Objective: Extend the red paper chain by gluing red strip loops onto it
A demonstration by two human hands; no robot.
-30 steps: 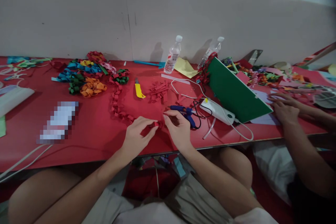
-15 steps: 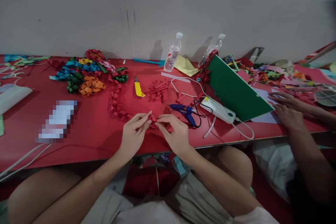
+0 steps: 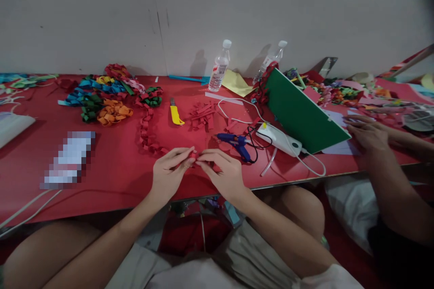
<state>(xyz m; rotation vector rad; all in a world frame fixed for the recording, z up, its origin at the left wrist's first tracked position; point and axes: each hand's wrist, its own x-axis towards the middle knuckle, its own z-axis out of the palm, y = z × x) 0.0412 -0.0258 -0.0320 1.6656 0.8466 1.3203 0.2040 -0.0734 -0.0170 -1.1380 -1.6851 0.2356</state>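
Note:
A red paper chain (image 3: pixel 145 128) curves over the table toward me, and its near end is between my fingers. My left hand (image 3: pixel 169 169) pinches a red link at that end. Fingertips of my right hand (image 3: pixel 222 169) close on the same end from the other side, partly hiding it. Loose red paper strips (image 3: pixel 202 116) lie in a heap just beyond my hands. A yellow box cutter (image 3: pixel 175 115) rests left of the heap, blade pointing away. The blue glue gun (image 3: pixel 239 143) lies to the right of my right hand.
Coloured paper chains (image 3: pixel 113 110) are piled at the back left, behind a phone (image 3: pixel 69 158). A water bottle (image 3: pixel 219 70) stands by the wall. To the right are a white power strip (image 3: pixel 280 139), a tilted green board (image 3: pixel 301 113) and another person's hands (image 3: pixel 368 133).
My two hands have come closer together around the link, covering more of it. The whole view has shifted slightly; the things on the table lie as before.

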